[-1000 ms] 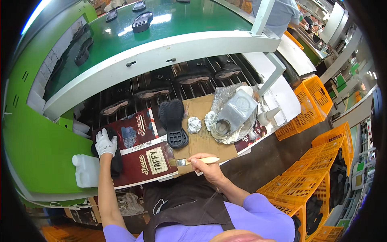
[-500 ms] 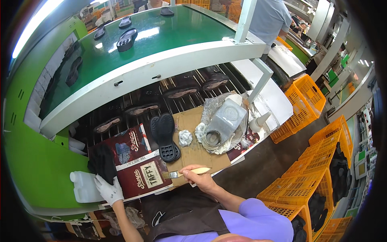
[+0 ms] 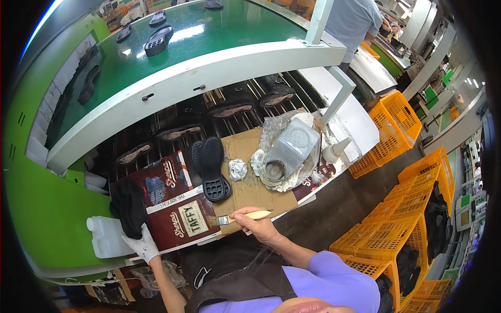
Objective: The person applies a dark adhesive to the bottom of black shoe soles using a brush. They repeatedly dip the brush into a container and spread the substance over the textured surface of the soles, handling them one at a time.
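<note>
In my bare right hand is a flat paintbrush with a pale wooden handle, its bristles just over the cardboard's near edge. My left hand, in a white glove, closes on the lower end of a dark, long black shoe piece; its exact kind is hard to make out. A translucent white jug stands beside that hand. Two black shoe soles lie together, overlapping, on the printed maroon box board and brown cardboard.
A cut-open clear plastic container sits in crumpled film, next to a crumpled white wad and a white squeeze bottle. Behind are a roller rack with black shoe uppers and a green conveyor carrying soles. Orange crates stand right.
My left hand has gone from spread fingers beside the jug to a grip on the black piece, which has shifted slightly. The brush has moved slightly right and up, away from the printed board.
</note>
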Motion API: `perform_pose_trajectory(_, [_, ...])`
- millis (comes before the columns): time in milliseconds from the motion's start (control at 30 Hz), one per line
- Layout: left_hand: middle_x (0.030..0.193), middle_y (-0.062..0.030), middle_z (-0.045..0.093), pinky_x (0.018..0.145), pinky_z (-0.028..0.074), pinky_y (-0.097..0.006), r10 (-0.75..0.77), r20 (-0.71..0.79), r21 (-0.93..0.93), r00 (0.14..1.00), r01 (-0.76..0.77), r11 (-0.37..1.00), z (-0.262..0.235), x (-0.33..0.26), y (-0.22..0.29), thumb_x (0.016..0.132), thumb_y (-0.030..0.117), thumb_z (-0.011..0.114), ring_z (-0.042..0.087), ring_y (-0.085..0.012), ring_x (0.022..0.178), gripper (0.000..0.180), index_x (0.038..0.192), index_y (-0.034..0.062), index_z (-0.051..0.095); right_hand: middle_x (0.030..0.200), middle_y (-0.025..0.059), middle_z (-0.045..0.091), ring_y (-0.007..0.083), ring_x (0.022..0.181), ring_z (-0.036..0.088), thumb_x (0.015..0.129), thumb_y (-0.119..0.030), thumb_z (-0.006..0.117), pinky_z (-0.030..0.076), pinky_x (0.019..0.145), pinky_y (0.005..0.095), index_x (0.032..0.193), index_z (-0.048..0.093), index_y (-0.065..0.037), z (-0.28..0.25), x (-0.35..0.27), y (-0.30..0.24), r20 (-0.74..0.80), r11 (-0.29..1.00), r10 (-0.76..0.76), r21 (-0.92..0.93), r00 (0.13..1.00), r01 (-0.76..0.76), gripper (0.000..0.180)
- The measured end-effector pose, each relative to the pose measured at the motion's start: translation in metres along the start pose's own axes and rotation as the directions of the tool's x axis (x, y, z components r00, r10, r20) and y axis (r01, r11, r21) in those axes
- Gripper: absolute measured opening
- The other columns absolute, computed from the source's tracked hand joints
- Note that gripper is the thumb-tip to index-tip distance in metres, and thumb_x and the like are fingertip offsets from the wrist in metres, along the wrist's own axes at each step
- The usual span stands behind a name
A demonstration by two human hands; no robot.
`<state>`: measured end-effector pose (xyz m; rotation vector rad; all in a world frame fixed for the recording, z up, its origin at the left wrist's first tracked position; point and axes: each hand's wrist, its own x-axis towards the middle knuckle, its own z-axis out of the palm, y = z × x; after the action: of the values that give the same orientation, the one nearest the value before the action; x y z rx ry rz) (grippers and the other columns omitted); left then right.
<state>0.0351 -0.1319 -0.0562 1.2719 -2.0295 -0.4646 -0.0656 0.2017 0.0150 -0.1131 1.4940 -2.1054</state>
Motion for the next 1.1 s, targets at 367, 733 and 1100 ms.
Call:
perform_pose_trajectory(367, [0.117,-0.0185,0.059,0.093,0.042,-0.032,-0.166,-0.136,-0.442,0.977,0.090,0.892,0.012,-0.020,0.035,0.067,0.025,0.083,0.056,-0.0207,0.101,0.068,0.114,-0.0137,0.053,0.068,0.0012,0.058,0.0072,0.059,0.052,0.087,-0.017,0.060,0.043,0.054,0.0213,0.092,0.064,-0.001,0.003,0.000,0.000,-0.057,0.994,-0.011,-0.105,0.998,0.005,0.017])
perform_pose_trajectory(733, [0.113,-0.0121,0.060,0.092,0.043,-0.028,-0.375,0.018,-0.786,0.927,0.245,0.567,0.027,-0.013,-0.025,0.074,0.006,0.075,0.057,-0.0183,0.099,0.048,0.116,-0.0073,0.055,0.065,0.0054,0.057,0.0092,0.055,0.049,0.086,-0.012,0.061,0.039,0.052,0.0209,0.093,0.063,0.004,0.003,-0.009,0.013,-0.047,0.994,-0.110,0.022,0.993,0.112,0.017])
perform_pose_trajectory(1100, [0.098,-0.0095,0.064,0.085,0.045,-0.027,-0.186,-0.014,-0.718,0.983,0.119,0.685,-0.065,-0.006,0.032,0.074,0.007,0.069,0.059,-0.0148,0.087,0.036,0.105,-0.0081,0.059,0.065,0.0051,0.057,0.0090,0.055,0.048,0.086,-0.014,0.062,0.038,0.051,0.0203,0.093,0.063,0.003,0.000,-0.009,0.006,-0.071,0.987,-0.161,0.007,0.984,0.162,0.019])
